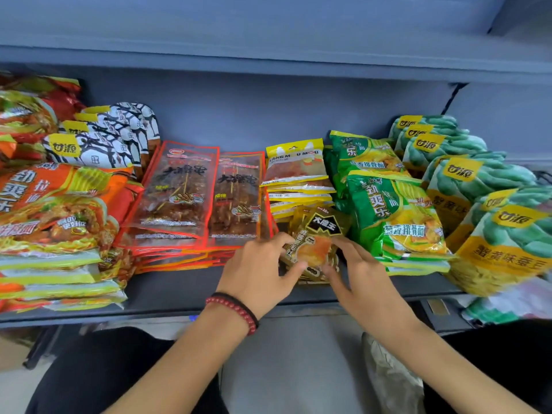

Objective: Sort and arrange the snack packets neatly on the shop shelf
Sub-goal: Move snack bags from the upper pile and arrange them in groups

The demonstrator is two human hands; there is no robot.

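Gold-and-black foil is what our fingertips [346, 245] are squeezing here. Both sets of fingers are curling in narrow around the little stack of gold packets [321, 225], with the left hand [260, 264] pinching its left edge and the right hand [361, 273] pinching the right. The stack is sitting near the front lip of the shelf [179, 294], between the red skewer packs [209, 198] and the green noodle bags [394, 216], with the yellow packets [295, 174] just behind it.

What we're worrying about: that foil looks slippery, so if we're squaring the stack up with uneven pressure, the top packets are probably going to slide out toward the edge. The green bags are also piling up just beside our right hand, so any sideways nudge is risking knocking that pile over onto ours.
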